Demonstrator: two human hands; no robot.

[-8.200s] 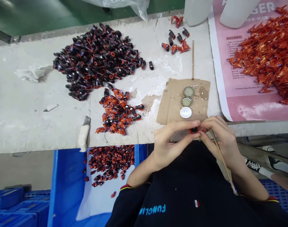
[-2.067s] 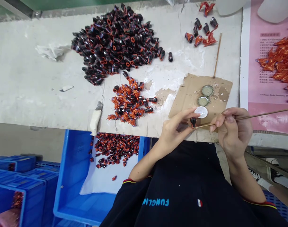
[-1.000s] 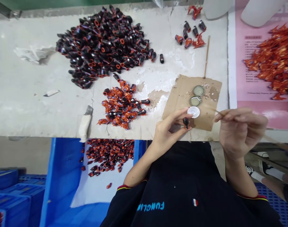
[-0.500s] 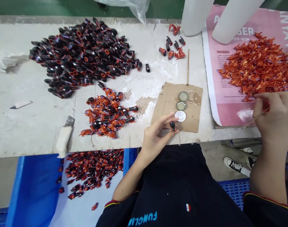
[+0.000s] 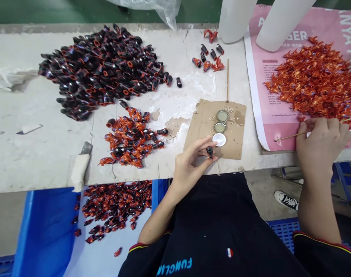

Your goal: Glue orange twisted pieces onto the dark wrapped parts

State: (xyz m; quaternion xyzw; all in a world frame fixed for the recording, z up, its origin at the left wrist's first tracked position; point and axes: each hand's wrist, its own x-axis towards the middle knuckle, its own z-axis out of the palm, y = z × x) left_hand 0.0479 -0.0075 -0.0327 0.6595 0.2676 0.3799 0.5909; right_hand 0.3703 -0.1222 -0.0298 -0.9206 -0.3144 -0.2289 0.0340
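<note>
My left hand (image 5: 189, 159) pinches a small glossy black piece with an orange end (image 5: 210, 152) between thumb and fingertips, above the front edge of a cardboard square (image 5: 235, 148). On that cardboard, a white cap (image 5: 219, 139) and two metal bottle caps with pale contents (image 5: 222, 115) lie in a row. My right hand (image 5: 319, 138) is closed around a thin wooden stick (image 5: 290, 136) that points left over the pink sheet. Its fingertips are beside the heap of spiky orange pieces (image 5: 316, 80). Whether they also grip an orange piece is hidden.
A large heap of black pieces (image 5: 106, 69) lies left, with a smaller pile of joined orange-and-black pieces (image 5: 135, 134) before it. Nearby are a wrapped blade (image 5: 82, 165), another stick (image 5: 228, 80) and white cylinders (image 5: 237, 19). A blue bin (image 5: 42, 227) stands below the table edge.
My right hand has moved left and slightly nearer me, away from the orange heap, with the stick now lying flatter. My left hand keeps the black piece almost in place.
</note>
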